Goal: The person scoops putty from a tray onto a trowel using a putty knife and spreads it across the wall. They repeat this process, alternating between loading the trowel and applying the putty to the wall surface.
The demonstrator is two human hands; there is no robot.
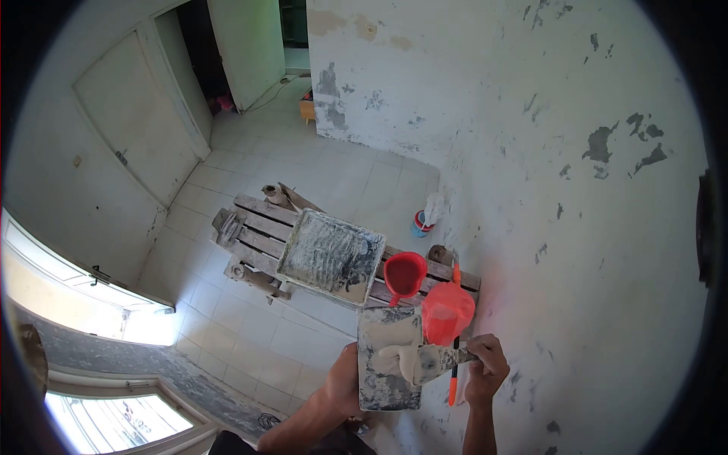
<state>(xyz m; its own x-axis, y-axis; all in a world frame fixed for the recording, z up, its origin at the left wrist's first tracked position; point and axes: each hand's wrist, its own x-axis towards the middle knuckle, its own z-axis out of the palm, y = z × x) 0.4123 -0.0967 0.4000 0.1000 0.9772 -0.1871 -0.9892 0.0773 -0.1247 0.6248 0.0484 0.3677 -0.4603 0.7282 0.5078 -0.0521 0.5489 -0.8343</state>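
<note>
My left hand [345, 379] is closed around the underside of a rectangular, plaster-smeared hawk [368, 390], whose handle is hidden. Pale wet plaster [400, 334] lies on its face. In my right hand [487, 364] is a putty knife [436, 364], its blade over the hawk with a thick lump of plaster [408, 362] at the tip. Just beyond the hawk, a shallow plaster-coated tray [322, 299] rests on a wooden bench [262, 224]. Beside the tray sits a red dipper [404, 274], and near my right hand is a red plastic bag [447, 311].
The right wall [599, 227] has flaked grey patches and runs close by the bench. A small bucket [422, 223] stands on the tiled floor [353, 178] against it. An orange-ended tool [453, 388] shows beneath the putty knife. Doors and a window [121, 421] are at left.
</note>
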